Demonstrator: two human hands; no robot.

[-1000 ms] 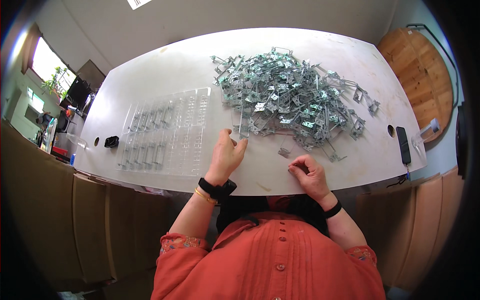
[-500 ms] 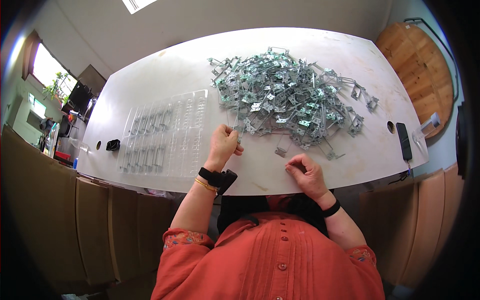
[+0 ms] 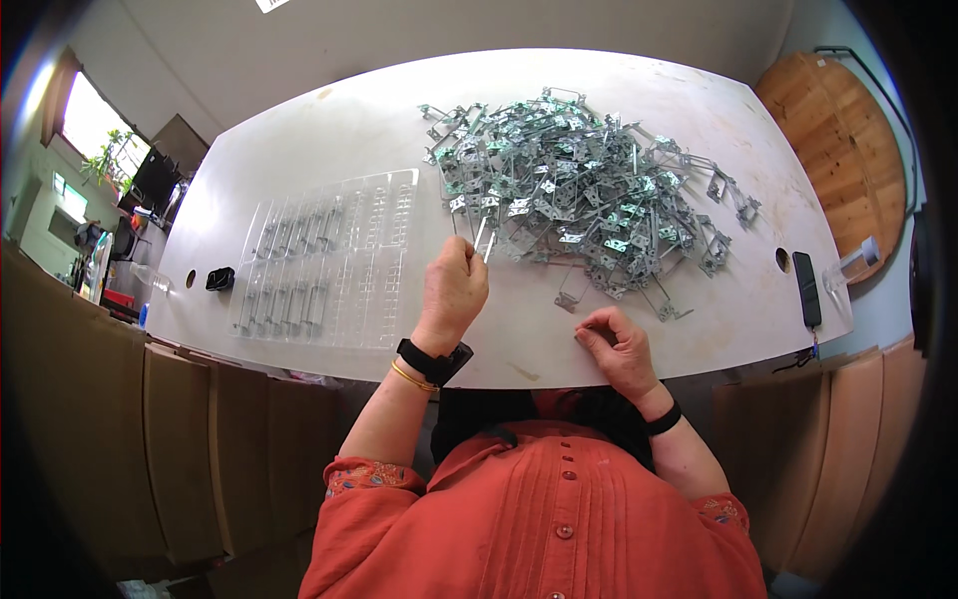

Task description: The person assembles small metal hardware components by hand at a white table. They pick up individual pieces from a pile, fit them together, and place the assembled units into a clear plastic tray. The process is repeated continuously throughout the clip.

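Observation:
A heap of silvery metal wire-and-plate brackets [image 3: 579, 190] lies on the white table, right of centre. At the heap's near left edge, my left hand [image 3: 456, 292] is closed, pinching a thin metal bracket [image 3: 483, 238] whose rods stick up past the fingertips. Part of that bracket is hidden by the fingers. My right hand [image 3: 621, 351] rests by the near table edge, fingers curled in toward the thumb, with nothing visible in it. Left of my left hand lies a clear plastic tray [image 3: 371, 299]; its left columns hold brackets in two rows, while its right columns have bare slots.
A small black object [image 3: 220, 279] sits left of the tray. Toward the right edge are a black phone-like device [image 3: 807, 290] with a cable, a cable hole [image 3: 782, 261] and a clear plastic cup [image 3: 854, 260]. A round wooden tabletop [image 3: 833, 150] leans on the wall.
My left hand has turned and moved slightly, so the pinched bracket now shows above the fingers. My right hand stays curled in about the same place. The view has shifted a little.

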